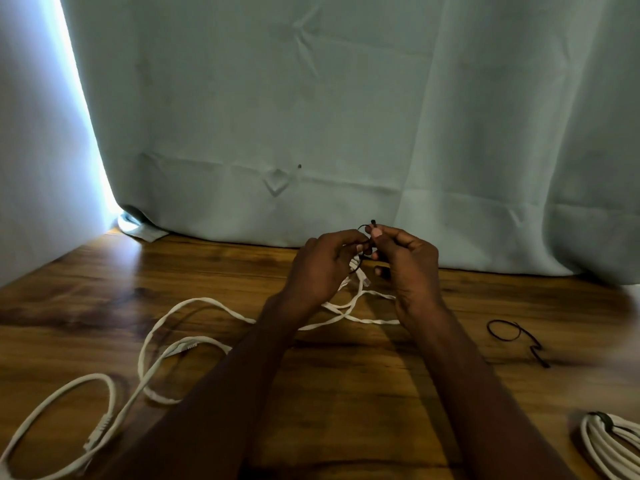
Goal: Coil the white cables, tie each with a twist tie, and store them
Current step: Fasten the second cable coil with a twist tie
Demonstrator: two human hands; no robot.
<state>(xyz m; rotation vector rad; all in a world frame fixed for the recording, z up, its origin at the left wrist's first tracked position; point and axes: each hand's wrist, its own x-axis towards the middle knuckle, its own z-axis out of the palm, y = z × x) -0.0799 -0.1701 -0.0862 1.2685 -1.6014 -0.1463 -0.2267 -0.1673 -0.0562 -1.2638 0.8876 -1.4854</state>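
Loose flat white cable (pixel 162 327) snakes over the glossy wooden desk (pixel 346 393) at left. Left hand (pixel 320 268) and right hand (pixel 403 259) pinch a thin black twist tie (pixel 363 227) around its gathered end; a spare black wire tie (pixel 516 336) and a tied white coil (pixel 609 445) lie right.

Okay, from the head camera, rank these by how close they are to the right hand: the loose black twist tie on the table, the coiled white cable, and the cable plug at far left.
From the right hand:
1. Loose black twist tie, on the table to its right.
2. Coiled white cable, bottom right corner.
3. Cable plug, far left near the bottom edge.
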